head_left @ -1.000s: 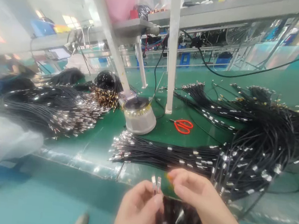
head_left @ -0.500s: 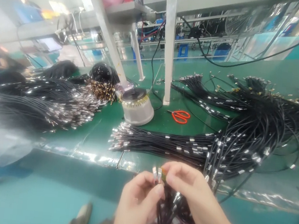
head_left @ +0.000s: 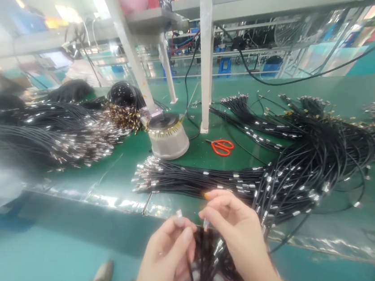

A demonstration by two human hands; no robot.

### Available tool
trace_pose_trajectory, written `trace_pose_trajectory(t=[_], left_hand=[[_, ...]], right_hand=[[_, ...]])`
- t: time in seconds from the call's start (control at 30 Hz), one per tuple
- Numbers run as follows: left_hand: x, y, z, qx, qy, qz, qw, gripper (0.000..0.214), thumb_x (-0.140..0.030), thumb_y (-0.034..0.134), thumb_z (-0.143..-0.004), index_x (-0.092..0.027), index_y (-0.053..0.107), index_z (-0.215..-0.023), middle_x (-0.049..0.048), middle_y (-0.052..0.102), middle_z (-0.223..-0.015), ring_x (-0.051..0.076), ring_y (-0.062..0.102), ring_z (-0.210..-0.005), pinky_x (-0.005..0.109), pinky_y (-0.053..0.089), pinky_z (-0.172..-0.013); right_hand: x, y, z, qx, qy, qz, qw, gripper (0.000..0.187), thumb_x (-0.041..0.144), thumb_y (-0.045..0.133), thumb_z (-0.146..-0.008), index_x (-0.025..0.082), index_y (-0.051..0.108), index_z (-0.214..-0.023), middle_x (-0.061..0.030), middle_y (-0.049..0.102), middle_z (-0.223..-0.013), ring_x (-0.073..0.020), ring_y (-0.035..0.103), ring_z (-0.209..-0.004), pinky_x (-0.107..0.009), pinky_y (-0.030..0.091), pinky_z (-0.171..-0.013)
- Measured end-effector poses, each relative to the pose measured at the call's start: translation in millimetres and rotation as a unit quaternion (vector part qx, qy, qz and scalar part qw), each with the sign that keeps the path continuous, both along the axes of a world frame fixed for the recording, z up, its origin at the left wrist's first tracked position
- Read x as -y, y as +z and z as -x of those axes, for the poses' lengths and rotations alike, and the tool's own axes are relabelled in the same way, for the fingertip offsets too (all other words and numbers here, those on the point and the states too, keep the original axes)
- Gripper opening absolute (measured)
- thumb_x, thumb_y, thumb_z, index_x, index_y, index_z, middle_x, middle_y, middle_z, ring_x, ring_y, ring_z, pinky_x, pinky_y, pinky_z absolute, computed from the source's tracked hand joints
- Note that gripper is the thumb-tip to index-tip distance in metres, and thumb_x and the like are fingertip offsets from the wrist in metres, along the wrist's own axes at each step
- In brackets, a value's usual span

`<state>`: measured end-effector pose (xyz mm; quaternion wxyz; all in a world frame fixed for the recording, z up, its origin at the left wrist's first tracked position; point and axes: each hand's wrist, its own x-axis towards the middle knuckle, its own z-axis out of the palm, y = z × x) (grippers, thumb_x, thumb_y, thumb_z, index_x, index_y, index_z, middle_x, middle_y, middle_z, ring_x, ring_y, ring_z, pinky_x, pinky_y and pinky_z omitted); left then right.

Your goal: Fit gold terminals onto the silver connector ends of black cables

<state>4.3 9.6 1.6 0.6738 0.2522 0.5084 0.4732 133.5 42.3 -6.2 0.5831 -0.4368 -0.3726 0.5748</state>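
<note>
There are no words or numbers clear enough to read anywhere here; everything is too blurry or small.

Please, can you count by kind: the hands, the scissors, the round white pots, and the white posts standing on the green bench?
Hands: 2, left hand and right hand
Scissors: 1
Round white pot: 1
White posts on the green bench: 3, the nearest
Total: 7

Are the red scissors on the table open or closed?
Closed, it looks like: the scissors lie flat on the green table with handle loops side by side and no gap at the blades.
</note>
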Motion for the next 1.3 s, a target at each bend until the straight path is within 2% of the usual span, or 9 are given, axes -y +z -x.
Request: trace_pose_trajectory(t=[0.1, 0.2, 0.3, 0.43, 0.57, 1.0, 1.17, 1.3], left_hand=[[-0.1, 1.1, -1.0, -0.025, -0.031, 0.008, 0.999, 0.039, -0.046, 0.085, -0.058, -0.016, 0.065, -0.074, -0.0096, 0.04, -0.046, -0.001, 0.015, -0.038, 0.01, 0.012, -0.034], [-0.6, 0.9, -2.0, -0.058, -0.029, 0.017, 0.998, 0.037, -0.044, 0.084, -0.061, -0.016, 0.06, -0.067, -0.0091, 0.039, -0.044, 0.0, 0.018, -0.037, 0.011, 0.013, -0.034], [-1.3, 0.7, -2.3, -0.082, -0.018, 0.013, 0.996, 0.036, -0.043, 0.082, -0.064, -0.016, 0.057, -0.067, -0.0084, 0.04, -0.043, 0.001, 0.023, -0.037, 0.012, 0.015, -0.036], [-1.5, 1.7, -3.3, -0.091, -0.011, 0.009, 0.996, 0.035, -0.041, 0.081, -0.065, -0.017, 0.056, -0.067, -0.0086, 0.041, -0.042, 0.001, 0.024, -0.037, 0.012, 0.017, -0.036], [-0.2, 2.5, -4.1, -0.097, -0.011, 0.005, 0.995, 0.031, -0.038, 0.08, -0.067, -0.017, 0.056, -0.067, -0.0084, 0.043, -0.042, 0.001, 0.023, -0.036, 0.012, 0.017, -0.035], [0.1, 1.4, -1.9, -0.123, -0.023, -0.011, 0.992, 0.028, -0.037, 0.077, -0.071, -0.018, 0.057, -0.067, -0.0062, 0.046, -0.043, 0.005, 0.032, -0.036, 0.014, 0.022, -0.034], [0.3, 1.5, -2.4, -0.134, -0.018, -0.018, 0.991, 0.027, -0.035, 0.077, -0.07, -0.018, 0.057, -0.068, -0.008, 0.043, -0.042, 0.003, 0.025, -0.034, 0.014, 0.023, -0.032], [1.4, 2.6, -2.6, -0.15, -0.027, -0.016, 0.988, 0.026, -0.035, 0.076, -0.071, -0.018, 0.056, -0.068, -0.007, 0.045, -0.043, 0.004, 0.029, -0.036, 0.014, 0.024, -0.034]], right_hand=[[0.1, -0.6, -1.5, 0.02, 0.011, -0.004, 1.0, 0.012, 0.022, 0.077, -0.07, 0.018, 0.067, -0.066, -0.0039, 0.062, -0.1, -0.0122, 0.061, -0.071, -0.024, 0.053, -0.065], [2.7, 0.4, -7.1, 0.02, 0.028, -0.004, 0.999, 0.013, 0.027, 0.076, -0.073, 0.019, 0.066, -0.067, -0.0041, 0.062, -0.106, -0.0169, 0.062, -0.086, -0.028, 0.05, -0.076], [6.9, 0.8, -14.5, 0.014, 0.069, 0.026, 0.997, 0.018, 0.032, 0.075, -0.073, 0.019, 0.065, -0.066, -0.0031, 0.063, -0.103, -0.0192, 0.058, -0.096, -0.029, 0.044, -0.083], [10.6, -3.1, -16.4, 0.014, 0.122, 0.065, 0.99, 0.021, 0.034, 0.077, -0.07, 0.018, 0.064, -0.064, -0.0033, 0.063, -0.097, -0.0193, 0.056, -0.091, -0.029, 0.04, -0.08], [10.4, -6.5, -12.4, -0.008, 0.119, 0.067, 0.991, 0.021, 0.033, 0.078, -0.067, 0.018, 0.064, -0.062, -0.0031, 0.062, -0.095, -0.0186, 0.055, -0.088, -0.03, 0.04, -0.08], [10.2, 1.7, -13.0, -0.006, 0.129, 0.086, 0.988, 0.021, 0.033, 0.077, -0.067, 0.017, 0.064, -0.061, -0.0046, 0.06, -0.097, -0.0193, 0.055, -0.087, -0.031, 0.041, -0.08], [9.0, 1.6, -13.3, 0.007, 0.126, 0.089, 0.988, 0.021, 0.033, 0.076, -0.067, 0.017, 0.063, -0.061, -0.0046, 0.06, -0.097, -0.0197, 0.055, -0.089, -0.031, 0.04, -0.08], [8.9, 1.6, -12.1, 0.024, 0.122, 0.088, 0.988, 0.021, 0.033, 0.075, -0.068, 0.017, 0.062, -0.061, -0.0047, 0.06, -0.098, -0.0207, 0.055, -0.09, -0.033, 0.039, -0.081]])
